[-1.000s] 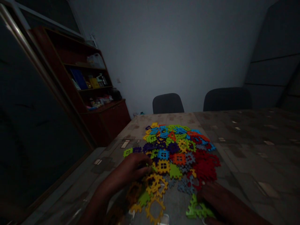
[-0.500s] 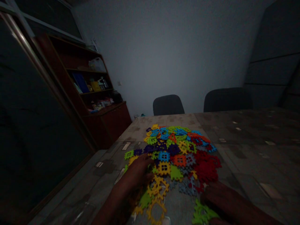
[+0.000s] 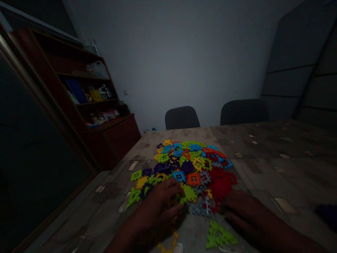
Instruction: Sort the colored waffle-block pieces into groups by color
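Note:
A heap of interlocking plastic building pieces (image 3: 188, 167) in many colours lies on the table. At its near side my left hand (image 3: 164, 200) is curled, thumb and fingers closed round yellow and green pieces (image 3: 176, 203), partly hidden in the dim light. Just right of it lies a flat green piece (image 3: 189, 194). My right hand (image 3: 240, 209) rests palm down at the near edge of the red pieces (image 3: 221, 184), fingers stretched out, nothing visible in them. Nearer to me lies a green triangular piece (image 3: 219, 235), apart from that hand. Grey pieces (image 3: 200, 207) lie between the hands.
The patterned tablecloth (image 3: 265, 168) covers the table. Two dark chairs (image 3: 182, 117) stand at its far side. A wooden shelf unit (image 3: 110, 140) is at the left. Something dark purple (image 3: 328, 213) lies at the right edge.
My left hand has moved right over the yellow pieces and closed on some. My right hand has come off the green triangular piece towards the red ones. The view has turned slightly right.

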Action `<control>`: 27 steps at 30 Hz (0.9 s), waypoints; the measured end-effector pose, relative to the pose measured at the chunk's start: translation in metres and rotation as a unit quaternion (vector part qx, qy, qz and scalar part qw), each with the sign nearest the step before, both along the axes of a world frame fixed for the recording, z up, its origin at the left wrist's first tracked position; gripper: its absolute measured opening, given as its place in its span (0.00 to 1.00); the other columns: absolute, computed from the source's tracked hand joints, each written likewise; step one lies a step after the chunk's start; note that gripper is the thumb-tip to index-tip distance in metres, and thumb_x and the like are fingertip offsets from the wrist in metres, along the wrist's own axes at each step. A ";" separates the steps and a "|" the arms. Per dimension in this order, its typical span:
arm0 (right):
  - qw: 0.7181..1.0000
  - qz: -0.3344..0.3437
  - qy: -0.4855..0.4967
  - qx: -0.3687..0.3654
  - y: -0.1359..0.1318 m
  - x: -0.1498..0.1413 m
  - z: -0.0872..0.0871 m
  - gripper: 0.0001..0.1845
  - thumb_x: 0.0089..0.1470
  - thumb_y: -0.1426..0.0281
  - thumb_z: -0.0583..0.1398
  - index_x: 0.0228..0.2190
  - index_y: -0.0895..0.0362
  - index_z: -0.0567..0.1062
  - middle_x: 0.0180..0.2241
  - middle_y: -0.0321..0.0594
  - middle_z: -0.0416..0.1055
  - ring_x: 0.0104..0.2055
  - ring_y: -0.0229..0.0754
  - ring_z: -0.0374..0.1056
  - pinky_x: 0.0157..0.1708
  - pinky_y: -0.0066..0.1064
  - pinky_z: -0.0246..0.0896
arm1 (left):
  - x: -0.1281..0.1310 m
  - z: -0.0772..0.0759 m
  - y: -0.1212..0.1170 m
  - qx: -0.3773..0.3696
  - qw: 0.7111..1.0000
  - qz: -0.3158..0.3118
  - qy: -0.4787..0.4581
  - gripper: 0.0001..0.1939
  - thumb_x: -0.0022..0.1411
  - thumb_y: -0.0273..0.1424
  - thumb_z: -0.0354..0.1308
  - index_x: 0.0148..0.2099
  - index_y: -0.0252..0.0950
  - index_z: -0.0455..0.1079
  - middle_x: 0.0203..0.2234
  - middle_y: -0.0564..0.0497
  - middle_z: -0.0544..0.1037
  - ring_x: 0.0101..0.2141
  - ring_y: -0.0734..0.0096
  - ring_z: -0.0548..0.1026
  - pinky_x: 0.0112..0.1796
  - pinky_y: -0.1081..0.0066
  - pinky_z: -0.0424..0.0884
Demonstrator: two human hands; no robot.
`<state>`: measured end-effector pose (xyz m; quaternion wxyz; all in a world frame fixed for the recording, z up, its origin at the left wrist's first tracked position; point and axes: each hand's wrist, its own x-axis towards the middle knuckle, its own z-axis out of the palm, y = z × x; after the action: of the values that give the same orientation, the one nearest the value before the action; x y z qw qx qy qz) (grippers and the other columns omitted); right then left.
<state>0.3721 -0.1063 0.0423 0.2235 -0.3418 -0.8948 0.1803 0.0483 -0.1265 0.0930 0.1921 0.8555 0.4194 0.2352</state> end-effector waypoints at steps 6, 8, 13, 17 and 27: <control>1.000 -0.004 0.015 -0.004 0.001 -0.001 0.005 0.10 0.66 0.69 0.53 0.36 0.53 0.75 0.38 0.42 0.77 0.38 0.46 0.72 0.41 0.36 0.67 | 0.043 -0.024 -0.014 0.080 0.987 -0.123 0.072 0.05 0.71 0.29 0.57 0.45 0.38 0.74 0.40 0.47 0.80 0.39 0.66 0.77 0.39 0.69 0.69; 1.000 -0.006 0.008 -0.003 0.001 -0.002 0.005 0.11 0.67 0.70 0.53 0.36 0.53 0.74 0.37 0.42 0.76 0.37 0.45 0.71 0.40 0.36 0.66 | 0.051 -0.033 -0.016 0.134 0.976 -0.147 0.094 0.06 0.73 0.29 0.55 0.44 0.39 0.74 0.39 0.47 0.82 0.38 0.65 0.77 0.38 0.68 0.68; 1.000 -0.005 0.009 -0.003 0.000 -0.002 0.007 0.12 0.69 0.69 0.52 0.35 0.54 0.74 0.36 0.40 0.75 0.37 0.44 0.71 0.40 0.35 0.64 | 0.057 -0.043 -0.016 0.180 0.960 -0.198 0.086 0.07 0.76 0.32 0.53 0.51 0.42 0.72 0.49 0.49 0.82 0.42 0.64 0.79 0.42 0.65 0.69; 0.999 -0.002 0.003 -0.038 -0.004 -0.002 0.008 0.10 0.68 0.68 0.54 0.39 0.53 0.76 0.39 0.42 0.77 0.41 0.46 0.72 0.43 0.36 0.66 | 0.051 -0.040 -0.013 0.160 0.980 -0.122 -0.006 0.09 0.75 0.29 0.53 0.54 0.41 0.71 0.51 0.47 0.81 0.44 0.63 0.79 0.43 0.66 0.70; 0.986 -0.078 -0.107 -0.097 -0.006 0.012 0.006 0.24 0.50 0.72 0.65 0.50 0.51 0.74 0.49 0.45 0.77 0.49 0.54 0.72 0.49 0.44 0.66 | 0.055 -0.044 -0.021 0.027 0.993 -0.084 0.084 0.05 0.66 0.31 0.63 0.44 0.39 0.74 0.39 0.50 0.80 0.40 0.62 0.78 0.42 0.66 0.70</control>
<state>0.3841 -0.1124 0.0479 0.1053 -0.4478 -0.8625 0.2111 0.1031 -0.1472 0.0492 0.1523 0.9093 0.3542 0.1563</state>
